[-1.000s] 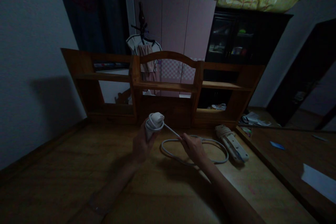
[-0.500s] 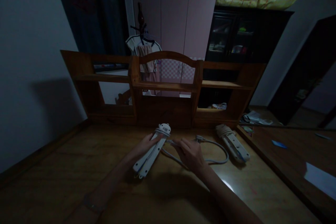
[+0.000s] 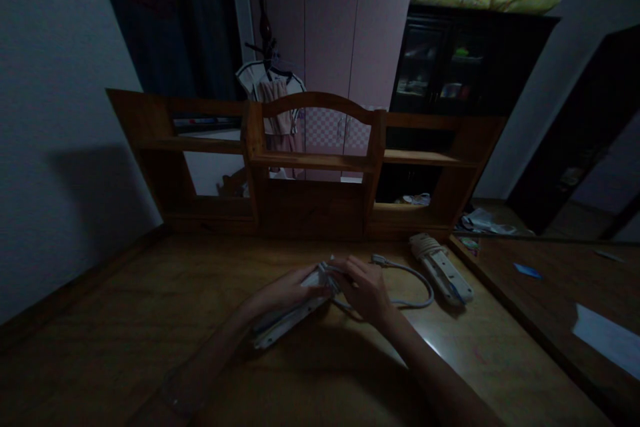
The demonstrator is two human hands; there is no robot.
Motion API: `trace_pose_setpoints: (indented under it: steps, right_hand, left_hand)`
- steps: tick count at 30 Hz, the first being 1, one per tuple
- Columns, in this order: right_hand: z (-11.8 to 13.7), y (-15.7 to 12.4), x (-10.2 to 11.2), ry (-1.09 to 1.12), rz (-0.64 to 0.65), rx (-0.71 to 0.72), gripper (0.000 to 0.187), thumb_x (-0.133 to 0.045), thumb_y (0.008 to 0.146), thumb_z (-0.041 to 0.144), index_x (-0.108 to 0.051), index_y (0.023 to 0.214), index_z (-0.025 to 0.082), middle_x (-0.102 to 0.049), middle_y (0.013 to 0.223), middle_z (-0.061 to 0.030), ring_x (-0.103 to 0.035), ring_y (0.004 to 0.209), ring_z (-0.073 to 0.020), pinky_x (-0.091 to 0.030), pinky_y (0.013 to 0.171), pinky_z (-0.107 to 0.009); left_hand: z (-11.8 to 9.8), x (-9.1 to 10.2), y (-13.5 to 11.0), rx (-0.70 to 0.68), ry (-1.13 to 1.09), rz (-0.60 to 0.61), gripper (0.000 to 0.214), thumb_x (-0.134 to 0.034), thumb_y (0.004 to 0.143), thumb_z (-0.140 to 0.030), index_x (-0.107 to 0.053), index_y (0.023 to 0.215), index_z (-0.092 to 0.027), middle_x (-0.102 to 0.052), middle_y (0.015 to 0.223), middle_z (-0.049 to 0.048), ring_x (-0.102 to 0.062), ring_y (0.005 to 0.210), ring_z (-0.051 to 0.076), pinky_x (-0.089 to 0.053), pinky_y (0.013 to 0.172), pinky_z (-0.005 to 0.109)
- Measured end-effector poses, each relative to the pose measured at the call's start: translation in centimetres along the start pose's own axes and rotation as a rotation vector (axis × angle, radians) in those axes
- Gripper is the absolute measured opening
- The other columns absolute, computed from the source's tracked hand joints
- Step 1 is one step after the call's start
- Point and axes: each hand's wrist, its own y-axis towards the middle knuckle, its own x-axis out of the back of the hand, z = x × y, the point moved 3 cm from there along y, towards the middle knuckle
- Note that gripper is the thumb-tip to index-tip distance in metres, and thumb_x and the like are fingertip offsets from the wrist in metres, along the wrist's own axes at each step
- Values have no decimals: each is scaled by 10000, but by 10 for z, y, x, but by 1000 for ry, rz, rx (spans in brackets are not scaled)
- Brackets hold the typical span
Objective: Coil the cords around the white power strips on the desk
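A white power strip (image 3: 293,324) is tilted above the wooden desk, its far end toward the middle. My left hand (image 3: 295,288) is closed round that far end, where turns of cord are wrapped. At the same end, my right hand (image 3: 364,285) pinches the grey power cord (image 3: 426,280) against the strip. The loose part of the cord curves across the desk to the right, with its plug (image 3: 379,259) lying behind my right hand. Further right lies a second power strip (image 3: 444,272), its own cord wound round its far end.
A low wooden shelf unit (image 3: 315,161) runs along the back of the desk (image 3: 165,320). To the right is a lower brown surface with a white paper (image 3: 607,337) and a blue card (image 3: 527,271) on it.
The power strip has turned, its far end swinging right and toward me. My left hand has moved right with it, and my right hand now meets the strip's wrapped end.
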Motion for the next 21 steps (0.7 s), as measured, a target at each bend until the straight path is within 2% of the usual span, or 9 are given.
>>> trace_pose_setpoints:
  steps: [2,5,8,11,14,17,19,21]
  right_hand:
    - [-2,3,1,73,40,-46,199,-538,911,325,-678,958,192,-654,799,-43,-588,694,-127,-396,629,-209]
    - [-8,8,3,223,109,-154,222,-589,874,381,-689,919,188,-668,800,-33,-596,696,-127,-407,635,-205]
    - [-15,11,5,346,185,-256,264,-627,833,421,-696,894,174,-677,798,-28,-602,703,-136,-416,637,-208]
    - [-22,11,3,414,285,-320,318,-676,769,464,-706,841,156,-666,749,-19,-579,661,-131,-401,592,-203]
    - [-30,6,-5,432,438,-360,381,-709,707,512,-722,823,149,-634,672,1,-527,585,-111,-358,523,-191]
    - [-41,-1,-13,452,553,-407,419,-664,731,549,-732,809,143,-599,620,13,-496,546,-101,-335,489,-185]
    - [-49,-3,-18,459,562,-442,441,-626,758,563,-733,800,137,-583,607,15,-484,543,-98,-331,483,-182]
    - [-56,-3,-22,471,521,-480,448,-609,772,562,-730,826,134,-589,635,11,-484,557,-96,-337,487,-177]
  left_hand:
    - [-2,-7,-5,-13,74,95,460,-649,749,-424,-603,1174,-252,-658,1119,-9,-607,995,217,-463,862,279]
    - [-4,-10,-11,-2,152,144,515,-710,677,-441,-617,1146,-249,-670,1062,7,-618,946,235,-487,790,291]
    - [-7,-9,-13,13,165,196,601,-755,617,-472,-611,1149,-233,-652,1104,35,-594,1016,260,-469,851,319]
    - [-13,-13,-15,7,144,343,622,-781,584,-472,-615,1132,-229,-654,1093,32,-593,1026,257,-456,876,319]
    - [-18,-17,-18,-23,137,464,687,-832,498,-442,-624,1122,-242,-662,1068,15,-606,994,249,-465,857,309]
    - [-15,-16,-18,-10,177,467,658,-839,476,-445,-644,1075,-256,-671,1027,-2,-613,967,249,-474,833,308]
    - [-9,-13,-15,30,198,441,662,-827,492,-462,-635,1090,-254,-668,1034,3,-614,963,254,-476,830,313]
    - [-5,-9,-12,26,152,391,777,-832,495,-437,-571,1202,-247,-639,1120,26,-596,1015,258,-464,876,323]
